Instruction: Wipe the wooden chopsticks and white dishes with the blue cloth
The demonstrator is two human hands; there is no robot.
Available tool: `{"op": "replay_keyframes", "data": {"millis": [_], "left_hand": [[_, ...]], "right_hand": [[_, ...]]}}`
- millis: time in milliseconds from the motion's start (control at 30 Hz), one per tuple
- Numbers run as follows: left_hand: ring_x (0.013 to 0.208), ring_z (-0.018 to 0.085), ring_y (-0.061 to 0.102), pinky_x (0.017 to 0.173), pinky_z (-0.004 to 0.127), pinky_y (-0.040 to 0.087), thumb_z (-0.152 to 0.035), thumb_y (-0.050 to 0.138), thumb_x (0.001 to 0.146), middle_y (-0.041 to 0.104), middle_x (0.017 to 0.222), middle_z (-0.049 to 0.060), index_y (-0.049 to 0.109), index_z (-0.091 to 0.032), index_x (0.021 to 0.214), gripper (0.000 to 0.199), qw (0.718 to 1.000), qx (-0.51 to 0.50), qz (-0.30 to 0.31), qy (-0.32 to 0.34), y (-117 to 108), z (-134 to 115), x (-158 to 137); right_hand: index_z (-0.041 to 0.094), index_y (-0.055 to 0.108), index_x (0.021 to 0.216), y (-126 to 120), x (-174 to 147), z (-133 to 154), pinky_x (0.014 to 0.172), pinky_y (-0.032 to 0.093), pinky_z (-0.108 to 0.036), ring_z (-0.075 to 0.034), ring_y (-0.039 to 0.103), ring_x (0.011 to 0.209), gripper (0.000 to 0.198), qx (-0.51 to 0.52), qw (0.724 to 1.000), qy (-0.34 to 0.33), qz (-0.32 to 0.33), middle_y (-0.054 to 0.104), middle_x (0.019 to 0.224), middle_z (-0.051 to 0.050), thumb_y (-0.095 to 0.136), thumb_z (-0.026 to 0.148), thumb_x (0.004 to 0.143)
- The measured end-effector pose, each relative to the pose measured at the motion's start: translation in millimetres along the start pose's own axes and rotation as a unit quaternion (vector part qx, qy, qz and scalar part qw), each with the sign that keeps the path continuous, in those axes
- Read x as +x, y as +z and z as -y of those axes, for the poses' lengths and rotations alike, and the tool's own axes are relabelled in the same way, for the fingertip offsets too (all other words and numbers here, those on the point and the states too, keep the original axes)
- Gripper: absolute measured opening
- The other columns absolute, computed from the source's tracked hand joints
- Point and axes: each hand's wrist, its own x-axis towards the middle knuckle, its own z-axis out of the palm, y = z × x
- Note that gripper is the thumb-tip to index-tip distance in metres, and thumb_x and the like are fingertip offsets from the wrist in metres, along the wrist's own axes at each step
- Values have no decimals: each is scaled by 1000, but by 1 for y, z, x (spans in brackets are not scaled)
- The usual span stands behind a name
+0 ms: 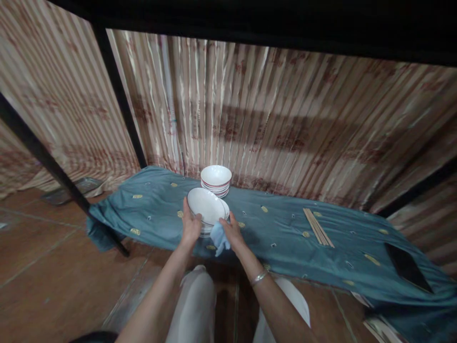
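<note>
A white plate (206, 205) with a dark rim is tilted up between my hands. My left hand (190, 225) grips its left edge, thumb on the front face. At the lower right edge, my right hand (233, 232) is closed on a light blue cloth (220, 238), which hangs down below the fingers and touches the plate. More plates (205, 232) show in part beneath the held one, largely hidden by it. Just behind stands a stack of white bowls (216, 176) with red-lined rims.
Several wooden chopsticks (318, 227) lie to the right on the teal cloth cover (264, 228). A dark flat tablet-like object (407, 267) rests at the far right. Black frame posts (119, 90) and a dark beam overhead (271, 33) surround the surface; a striped curtain (250, 109) hangs behind.
</note>
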Motion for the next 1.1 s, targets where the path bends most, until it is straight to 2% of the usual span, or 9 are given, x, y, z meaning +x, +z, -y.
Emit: {"op": "replay_keyframes", "data": {"millis": [100, 267, 367, 467, 533, 633, 800, 967, 1100], "left_hand": [[136, 21, 31, 114, 32, 19, -13, 48, 66, 31, 150, 13, 19, -8, 146, 85, 1000, -21, -14, 14, -1, -1, 2], [137, 20, 31, 114, 34, 19, -8, 46, 63, 35, 149, 9, 30, -13, 142, 81, 998, -46, -50, -3, -1, -14, 6], [131, 23, 41, 110, 37, 30, -5, 45, 61, 41, 144, 12, 29, -13, 142, 83, 993, -88, -64, -38, -2, -27, 7], [113, 25, 57, 97, 43, 44, -5, 44, 60, 55, 128, 14, 27, -14, 143, 86, 986, -121, -75, -90, -5, -40, 9], [104, 24, 62, 92, 44, 48, -4, 43, 58, 61, 117, 12, 30, -16, 142, 86, 981, -136, -79, -117, -8, -48, 10], [103, 22, 61, 90, 40, 50, -2, 41, 53, 62, 116, 9, 35, -19, 139, 87, 973, -170, -79, -131, -12, -61, 7], [100, 22, 62, 86, 38, 52, 0, 42, 48, 65, 110, 7, 42, -19, 134, 89, 961, -228, -34, -154, -5, -78, -13], [96, 23, 64, 81, 37, 55, 0, 42, 45, 69, 98, 6, 53, -17, 122, 80, 940, -276, 41, -194, 22, -76, -42], [97, 23, 63, 81, 35, 55, 1, 42, 44, 69, 94, 5, 55, -17, 114, 74, 915, -319, 84, -231, 47, -57, -61]], "right_hand": [[18, 49, 129, -2, -2, 3, 105, 36, -38, -26, 46, 127, 68, 15, 1000, 4, -13, 58, 128, -9, 62, 43, 67], [21, 52, 127, -3, -4, 2, 102, 39, -32, -23, 50, 123, 65, 31, 999, 10, -14, 60, 126, -6, 62, 42, 66], [23, 50, 129, -2, -5, 2, 99, 41, -31, -22, 51, 122, 66, 39, 999, 7, 4, 60, 127, -4, 62, 43, 67], [24, 47, 132, -3, -7, 4, 100, 39, -32, -22, 49, 123, 70, 42, 999, 3, 13, 58, 129, -4, 62, 45, 67], [23, 45, 134, -4, -9, 7, 102, 37, -33, -23, 46, 126, 73, 36, 999, 15, 1, 54, 133, -6, 63, 47, 67], [21, 44, 135, -11, -15, 12, 103, 37, -33, -24, 46, 126, 76, 39, 999, 28, -25, 51, 136, -8, 63, 47, 67], [16, 58, 121, -40, -25, 22, 95, 44, -32, -24, 54, 118, 59, 131, 990, 1, -51, 61, 125, -10, 55, 50, 72], [11, 65, 102, -84, -35, 26, 77, 53, -35, -26, 68, 89, 55, 268, 960, 83, 14, 72, 97, -12, 46, 55, 76], [13, 68, 84, -118, -46, 13, 67, 52, -32, -24, 68, 72, 38, 226, 970, 85, -36, 73, 77, -8, 60, 45, 65]]}}
